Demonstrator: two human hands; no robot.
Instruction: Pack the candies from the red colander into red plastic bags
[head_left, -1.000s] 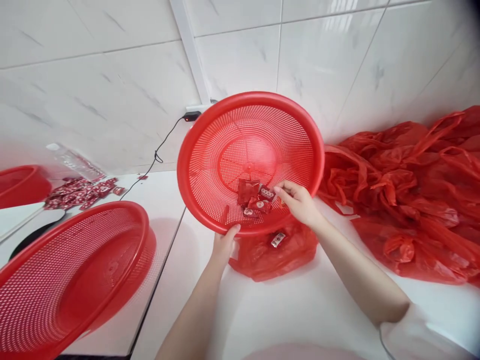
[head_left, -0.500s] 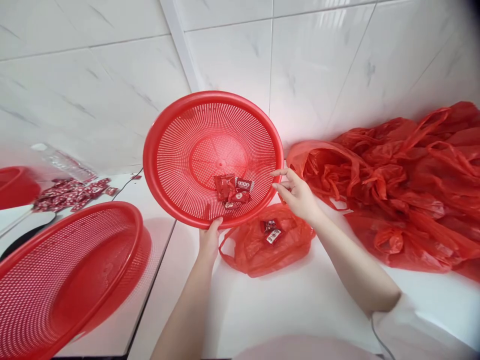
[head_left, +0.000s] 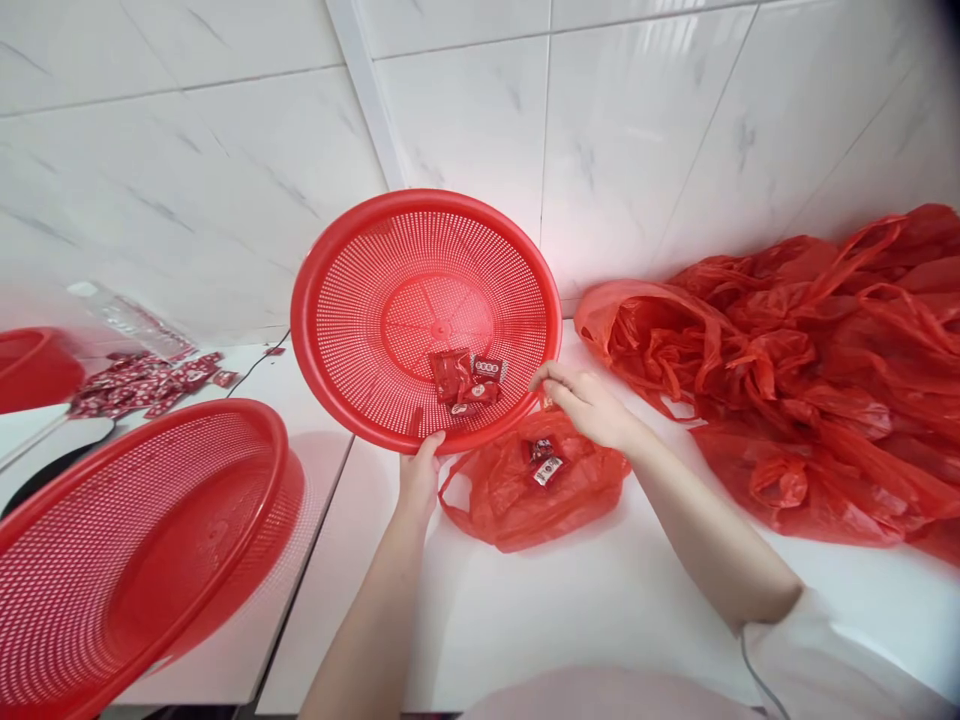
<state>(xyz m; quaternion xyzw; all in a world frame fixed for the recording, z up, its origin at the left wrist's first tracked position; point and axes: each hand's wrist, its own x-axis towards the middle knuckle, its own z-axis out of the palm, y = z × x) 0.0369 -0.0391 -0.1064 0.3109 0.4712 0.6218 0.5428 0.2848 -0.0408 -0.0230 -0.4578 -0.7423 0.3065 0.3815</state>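
Basket of red perforated plastic is held tilted, its rim clamped by left-hand fingers; small red wrapped packets lie inside, untouched. Right-hand fingers have been drawn together near red translucent bag; pinched item unclear.

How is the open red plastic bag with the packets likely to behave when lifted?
The plastic bag will probably sag and crumple, since its film looks thin and wrinkled. It should be light, with few small packets visible inside; these may slide.
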